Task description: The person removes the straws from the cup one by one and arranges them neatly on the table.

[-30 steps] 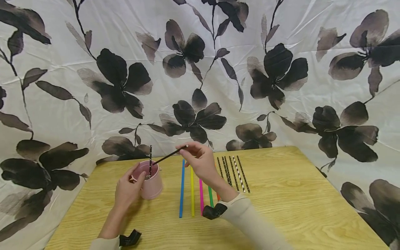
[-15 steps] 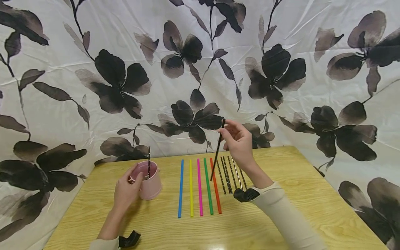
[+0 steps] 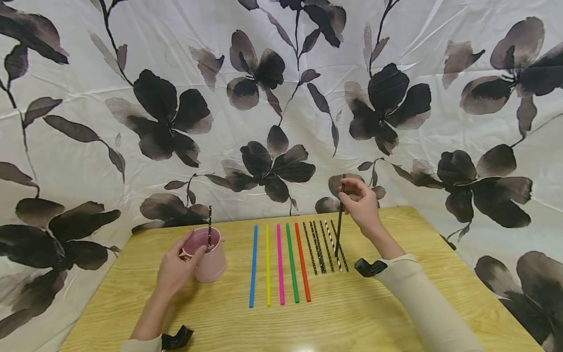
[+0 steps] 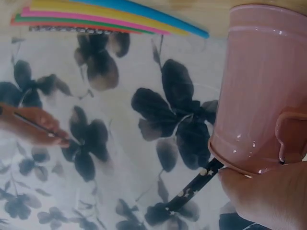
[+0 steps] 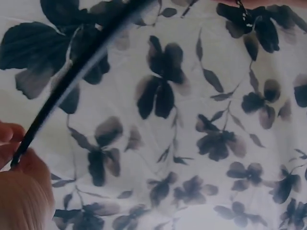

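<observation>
My left hand [image 3: 173, 271] grips the rim of a small pink metal pail [image 3: 212, 265] on the left part of the table. A black straw with light stars [image 4: 194, 187] stands in the pail and sticks up past its rim. Between thumb and fingers, my right hand [image 3: 364, 208] pinches a plain-looking black straw [image 3: 339, 227] near its top end. That straw hangs almost upright over a row of black-and-white patterned straws [image 3: 317, 247], its lower end by the striped straw [image 3: 333, 244]. In the right wrist view, the black straw [image 5: 72, 91] crosses close to the camera.
Between the pail and the patterned row lie blue [image 3: 253, 266], yellow [image 3: 268, 266], pink [image 3: 280, 264], green [image 3: 292, 264] and red [image 3: 302, 264] straws, side by side. A floral cloth [image 3: 281, 107] hangs behind the wooden table [image 3: 396, 303].
My right hand has carried the black straw from the pail's mouth rightward over the coloured straws to the patterned row, turning it near upright. My left hand stays on the pail.
</observation>
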The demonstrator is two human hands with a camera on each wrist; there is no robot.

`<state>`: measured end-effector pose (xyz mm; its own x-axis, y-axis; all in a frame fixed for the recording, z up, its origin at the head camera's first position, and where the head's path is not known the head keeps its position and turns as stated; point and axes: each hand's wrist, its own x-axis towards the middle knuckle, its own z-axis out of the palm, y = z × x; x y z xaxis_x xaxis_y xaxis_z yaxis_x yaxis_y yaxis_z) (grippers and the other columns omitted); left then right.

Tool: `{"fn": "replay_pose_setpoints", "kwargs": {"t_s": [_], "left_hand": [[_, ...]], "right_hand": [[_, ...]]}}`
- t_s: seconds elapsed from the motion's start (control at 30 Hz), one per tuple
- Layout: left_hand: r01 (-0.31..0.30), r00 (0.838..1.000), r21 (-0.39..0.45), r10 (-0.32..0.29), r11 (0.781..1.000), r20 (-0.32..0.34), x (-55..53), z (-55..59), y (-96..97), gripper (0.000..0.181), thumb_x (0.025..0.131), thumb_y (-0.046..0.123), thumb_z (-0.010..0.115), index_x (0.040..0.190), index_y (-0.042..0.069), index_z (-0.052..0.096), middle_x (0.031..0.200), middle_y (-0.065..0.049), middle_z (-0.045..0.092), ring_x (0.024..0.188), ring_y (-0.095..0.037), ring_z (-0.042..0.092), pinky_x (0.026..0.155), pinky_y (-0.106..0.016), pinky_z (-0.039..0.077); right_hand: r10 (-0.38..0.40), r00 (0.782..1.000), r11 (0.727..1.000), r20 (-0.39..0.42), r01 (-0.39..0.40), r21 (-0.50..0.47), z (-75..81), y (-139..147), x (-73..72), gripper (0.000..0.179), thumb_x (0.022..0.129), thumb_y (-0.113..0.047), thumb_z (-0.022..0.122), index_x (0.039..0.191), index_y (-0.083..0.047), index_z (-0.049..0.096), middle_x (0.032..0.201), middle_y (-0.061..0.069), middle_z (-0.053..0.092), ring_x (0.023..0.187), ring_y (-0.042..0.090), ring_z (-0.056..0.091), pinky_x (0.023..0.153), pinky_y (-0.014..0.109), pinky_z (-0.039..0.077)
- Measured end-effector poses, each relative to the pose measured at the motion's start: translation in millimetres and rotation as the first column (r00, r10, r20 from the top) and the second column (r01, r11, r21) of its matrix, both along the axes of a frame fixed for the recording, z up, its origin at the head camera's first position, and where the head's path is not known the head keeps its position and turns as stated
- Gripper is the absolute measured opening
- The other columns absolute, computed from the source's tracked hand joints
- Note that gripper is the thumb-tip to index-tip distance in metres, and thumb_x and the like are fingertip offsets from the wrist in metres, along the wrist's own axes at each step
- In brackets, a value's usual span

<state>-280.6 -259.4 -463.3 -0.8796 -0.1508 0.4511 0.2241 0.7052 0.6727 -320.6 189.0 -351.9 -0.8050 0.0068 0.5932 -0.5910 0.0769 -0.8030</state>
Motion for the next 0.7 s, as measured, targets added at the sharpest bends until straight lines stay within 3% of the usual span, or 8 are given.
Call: {"fn": "replay_pose_setpoints", "kwargs": {"t_s": [0.13,0.37,0.53,0.7], "left_hand": [[0.015,1.000,0.008,-0.016,1.000,0.021,1.8,0.9,0.6,0.067,0.076,0.052,0.059,0.133,0.021,0.041,0.116,-0.016,0.053,0.089,-0.027,0.056,0.068,-0.038,0.044],[0.014,1.000,0.038,-0.014,0.999,-0.002,0.5,1.6,1.7,0.063,0.077,0.048,0.060,0.132,0.020,0.043,0.117,-0.015,0.052,0.092,-0.026,0.056,0.067,-0.031,0.045],[0.034,0.999,0.055,-0.033,0.998,-0.033,-0.1,0.9,1.0,0.048,0.088,0.038,0.049,0.131,0.017,0.044,0.122,-0.011,0.050,0.093,-0.019,0.052,0.068,-0.023,0.045],[0.031,0.999,0.060,-0.029,0.998,-0.042,-1.1,-1.2,0.6,0.040,0.094,0.031,0.037,0.131,0.018,0.044,0.125,-0.008,0.048,0.093,-0.019,0.051,0.068,-0.026,0.044]], "right_hand": [[0.016,0.994,0.999,0.105,-0.019,0.032,-17.1,14.8,-14.7,0.038,0.082,-0.004,0.059,0.119,-0.006,0.050,0.104,0.012,0.052,0.057,0.016,0.049,0.047,0.026,0.043],[-0.077,0.978,0.989,0.194,0.051,0.139,-45.0,36.7,-30.6,0.035,0.083,-0.016,0.061,0.114,-0.003,0.053,0.093,0.015,0.055,0.067,0.015,0.053,0.052,0.027,0.044],[-0.155,0.954,0.963,0.256,0.089,0.253,-69.4,50.9,-42.1,0.034,0.083,-0.022,0.061,0.113,-0.008,0.054,0.093,0.012,0.057,0.066,0.016,0.053,0.057,0.038,0.045],[-0.189,0.938,0.945,0.291,0.093,0.313,-90.6,57.6,-50.4,0.032,0.083,-0.019,0.061,0.113,-0.009,0.055,0.098,0.013,0.056,0.072,0.021,0.055,0.061,0.045,0.044]]}}
